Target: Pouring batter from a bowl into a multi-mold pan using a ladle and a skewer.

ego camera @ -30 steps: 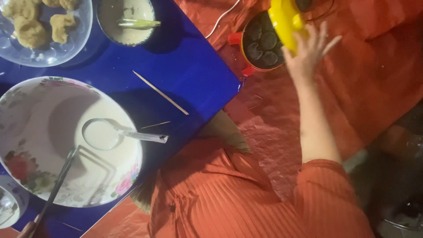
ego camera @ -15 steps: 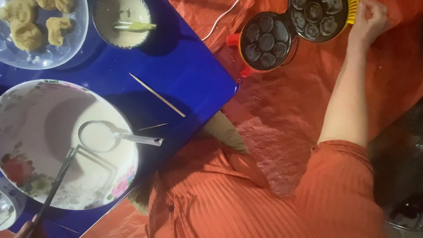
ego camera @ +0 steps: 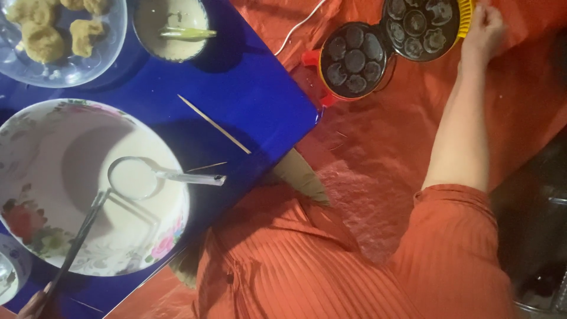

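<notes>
My right hand reaches to the top right and grips the yellow edge of the opened lid of a small round cake maker. Its base lies beside the lid, both showing dark round moulds. At the bottom left corner only a bit of my left hand shows, closed on the handle of a wire whisk. The whisk rests in pale batter in a large floral bowl. A metal ladle also lies in the batter.
The blue table carries a glass plate of fried balls, a small bowl with a utensil, and a thin wooden skewer. The cake maker sits on an orange cloth, with a white cord nearby.
The cake maker's yellow lid has swung fully open, showing its moulds. My right hand followed it to the right and now holds its edge. The left hand and whisk stayed put.
</notes>
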